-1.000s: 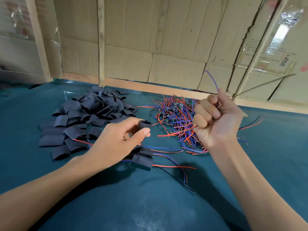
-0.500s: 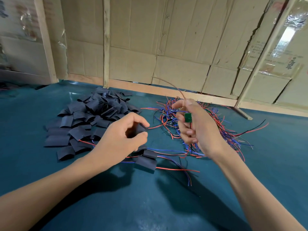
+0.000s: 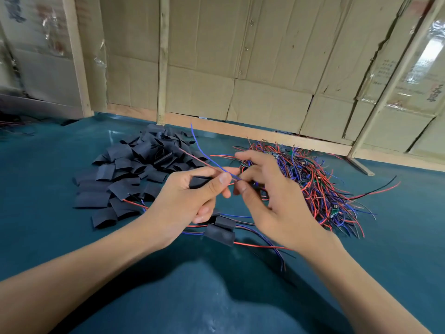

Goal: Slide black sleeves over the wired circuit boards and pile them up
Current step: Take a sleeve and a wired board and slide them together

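Observation:
My left hand [image 3: 190, 201] holds a black sleeve [image 3: 199, 181] between thumb and fingers above the teal table. Right beside it, my right hand [image 3: 267, 198] pinches a wired circuit board; the board itself is hidden by the fingers. Its blue and red wires [image 3: 204, 155] stick up and to the left past the sleeve. A heap of loose black sleeves [image 3: 134, 169] lies to the left. A tangle of red, blue and black wired boards [image 3: 313, 184] lies to the right. Below my hands rests a small pile of sleeved boards [image 3: 220, 231].
The teal table [image 3: 397, 225] runs back to a wooden ledge [image 3: 240, 130] and a cardboard wall [image 3: 240, 68] with wooden posts. More wires [image 3: 14, 126] lie at the far left edge.
My right hand has come left with the board and met my left hand. The board's wires now point up and left across the sleeve, and the green board is no longer visible.

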